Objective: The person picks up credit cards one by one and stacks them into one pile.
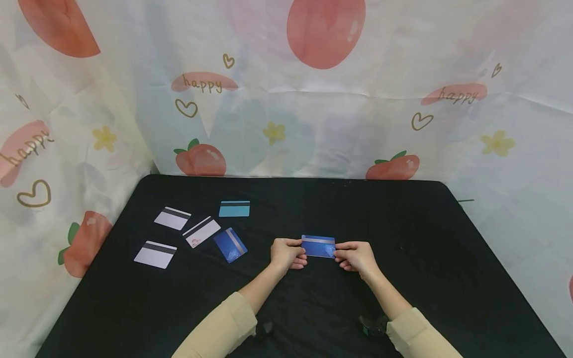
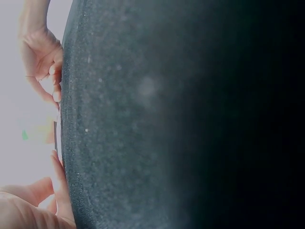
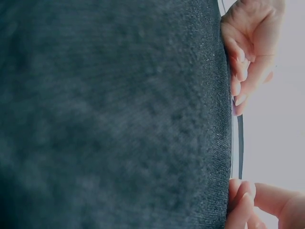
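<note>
A blue card (image 1: pixel 319 240) with a pale stripe along its upper part is held between both hands, low over the black table. My left hand (image 1: pixel 285 254) pinches its left edge between thumb and fingers. At the opposite short edge, my right hand (image 1: pixel 357 257) has the same kind of pinch. The left wrist view catches the left hand (image 2: pixel 38 202) at the bottom and the right hand (image 2: pixel 44 57) at the top. Seen from the right wrist, the card is a thin line between the right hand (image 3: pixel 262 202) and the left hand (image 3: pixel 255 38).
Left of the hands lie another blue card (image 1: pixel 230 245), a light-blue card (image 1: pixel 235 211) and three white cards, one (image 1: pixel 155 255) nearest the table's left edge. A printed curtain (image 1: pixel 313 134) hangs behind the black table (image 1: pixel 425 238). Dark wrist devices (image 1: pixel 375 325) show near the sleeves.
</note>
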Action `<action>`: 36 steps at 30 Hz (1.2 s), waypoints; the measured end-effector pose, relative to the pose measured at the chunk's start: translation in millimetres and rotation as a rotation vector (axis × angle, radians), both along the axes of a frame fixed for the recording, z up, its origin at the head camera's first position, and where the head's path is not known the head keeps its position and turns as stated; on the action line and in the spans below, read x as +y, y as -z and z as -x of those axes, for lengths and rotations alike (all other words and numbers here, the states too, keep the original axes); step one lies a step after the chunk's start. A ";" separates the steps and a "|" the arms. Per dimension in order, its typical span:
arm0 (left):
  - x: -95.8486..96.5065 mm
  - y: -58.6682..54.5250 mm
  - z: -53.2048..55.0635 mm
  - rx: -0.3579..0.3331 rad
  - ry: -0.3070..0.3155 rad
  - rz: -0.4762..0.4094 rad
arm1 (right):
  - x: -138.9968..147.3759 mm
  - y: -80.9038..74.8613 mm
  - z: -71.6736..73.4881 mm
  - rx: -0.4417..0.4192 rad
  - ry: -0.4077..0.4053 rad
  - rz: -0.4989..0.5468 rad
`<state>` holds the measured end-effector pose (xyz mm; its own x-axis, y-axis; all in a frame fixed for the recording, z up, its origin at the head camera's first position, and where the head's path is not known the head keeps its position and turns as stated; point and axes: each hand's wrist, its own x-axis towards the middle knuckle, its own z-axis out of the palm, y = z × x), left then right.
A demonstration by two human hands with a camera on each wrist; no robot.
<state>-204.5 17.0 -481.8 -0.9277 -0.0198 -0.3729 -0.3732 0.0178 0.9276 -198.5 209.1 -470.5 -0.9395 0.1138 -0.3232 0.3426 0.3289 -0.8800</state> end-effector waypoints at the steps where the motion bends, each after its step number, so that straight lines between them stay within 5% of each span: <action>1: 0.3 0.3 0.0 0.001 -0.001 0.003 | -0.1 -0.2 -0.1 0.001 -0.001 0.001; 19: -3.6 -3.1 -0.9 -0.016 0.002 -0.042 | -0.3 -1.3 0.4 -0.019 -0.007 0.024; 36: -25.4 -13.1 7.0 -0.154 0.078 -0.073 | 14.3 -20.3 7.2 -0.161 -0.180 0.055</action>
